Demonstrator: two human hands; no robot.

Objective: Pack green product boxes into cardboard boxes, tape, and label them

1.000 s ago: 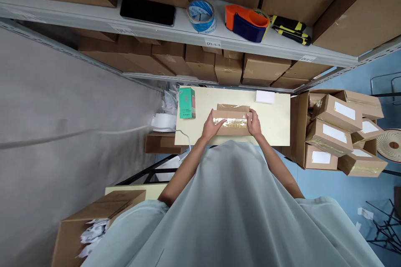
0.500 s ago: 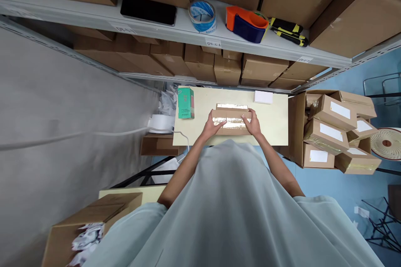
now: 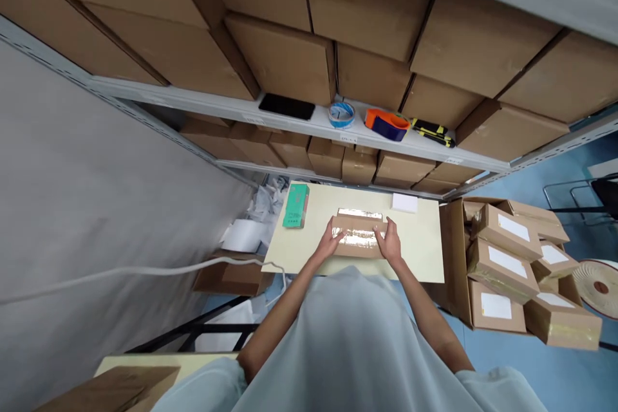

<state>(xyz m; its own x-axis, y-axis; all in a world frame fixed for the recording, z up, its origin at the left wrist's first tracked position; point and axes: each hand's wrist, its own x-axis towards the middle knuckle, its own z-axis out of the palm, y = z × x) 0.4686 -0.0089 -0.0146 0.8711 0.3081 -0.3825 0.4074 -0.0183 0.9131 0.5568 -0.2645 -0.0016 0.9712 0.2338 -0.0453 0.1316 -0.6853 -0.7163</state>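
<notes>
Between my two hands is a brown cardboard box [image 3: 358,241] with shiny clear tape along its top. My left hand [image 3: 329,241] grips its left end, thumb on top. At the right end my right hand [image 3: 389,242] holds it the same way; the fingers underneath are hidden. Just behind the box, a second taped strip of cardboard [image 3: 360,213] shows; whether it is a flap or another box I cannot tell. A green box [image 3: 296,206] stands at the left of the pale yellow table [image 3: 313,266], and a small white stack [image 3: 404,202] lies at the back right.
Above the table, a shelf [image 3: 357,131] carries a black phone [image 3: 286,106], a blue tape roll [image 3: 341,115], an orange tape dispenser [image 3: 387,124] and yellow-black cutters [image 3: 432,132]. A large carton [image 3: 454,257] of labelled boxes stands right. A white cable [image 3: 183,268] crosses at left.
The view has tilted upward, so the table and shelf appear lower and more upper boxes show. Both hands still hold the box in much the same grip.
</notes>
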